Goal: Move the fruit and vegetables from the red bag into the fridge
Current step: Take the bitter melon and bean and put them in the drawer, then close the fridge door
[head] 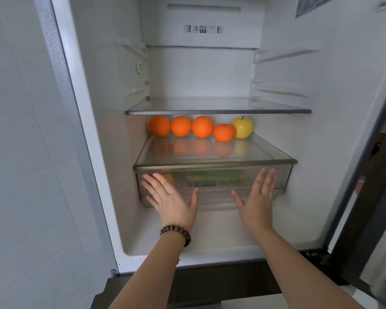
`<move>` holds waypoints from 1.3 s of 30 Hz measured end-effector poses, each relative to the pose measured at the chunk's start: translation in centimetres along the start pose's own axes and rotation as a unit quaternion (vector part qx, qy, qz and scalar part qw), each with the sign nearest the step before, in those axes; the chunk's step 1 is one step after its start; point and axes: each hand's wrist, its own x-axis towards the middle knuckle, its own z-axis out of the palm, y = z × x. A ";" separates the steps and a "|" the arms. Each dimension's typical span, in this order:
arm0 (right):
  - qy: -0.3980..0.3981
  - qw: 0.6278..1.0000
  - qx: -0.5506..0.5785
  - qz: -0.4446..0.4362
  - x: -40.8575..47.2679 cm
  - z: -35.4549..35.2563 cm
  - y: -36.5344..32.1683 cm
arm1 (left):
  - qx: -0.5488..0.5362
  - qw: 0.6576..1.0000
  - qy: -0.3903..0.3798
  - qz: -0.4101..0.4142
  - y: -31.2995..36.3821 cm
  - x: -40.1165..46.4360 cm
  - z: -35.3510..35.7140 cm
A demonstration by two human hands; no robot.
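Note:
The fridge stands open before me. Several oranges and a yellow apple sit in a row at the back of the glass shelf over the clear crisper drawer. Green and orange produce shows dimly through the drawer's front. My left hand, with a bead bracelet on the wrist, is flat with its fingers spread against the drawer's left front. My right hand is flat against the right front. Neither hand holds anything. The red bag is out of view.
An upper glass shelf carries nothing. The fridge door hangs open at the right. A white tiled wall runs along the left. The fridge's floor lies below the drawer.

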 end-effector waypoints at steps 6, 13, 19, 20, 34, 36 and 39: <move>-0.062 0.998 0.025 0.009 -3.6 -3.2 0.0 | -0.006 0.999 0.004 0.035 -1.4 -0.7 -1.1; -0.036 0.998 0.004 -0.049 -13.0 -10.9 -0.4 | -0.007 0.996 -0.054 0.074 0.0 -6.3 -2.8; 0.112 0.985 -0.082 -0.106 -18.5 -21.0 1.3 | -0.023 0.976 -0.147 0.157 3.6 -14.7 -3.6; 0.133 0.979 -0.112 -0.102 -19.4 -23.2 2.2 | -0.025 0.972 -0.159 0.172 4.2 -16.1 -3.7; 0.137 0.899 -0.384 0.163 -30.6 -41.6 14.3 | -0.008 0.933 -0.263 0.245 5.9 -32.2 -9.7; 0.132 0.901 -0.385 0.151 -31.3 -41.7 13.9 | -0.003 0.934 -0.263 0.242 5.3 -33.8 -11.2; 0.132 0.906 -0.391 0.099 -33.1 -41.5 12.5 | 0.008 0.935 -0.259 0.243 4.1 -35.9 -13.7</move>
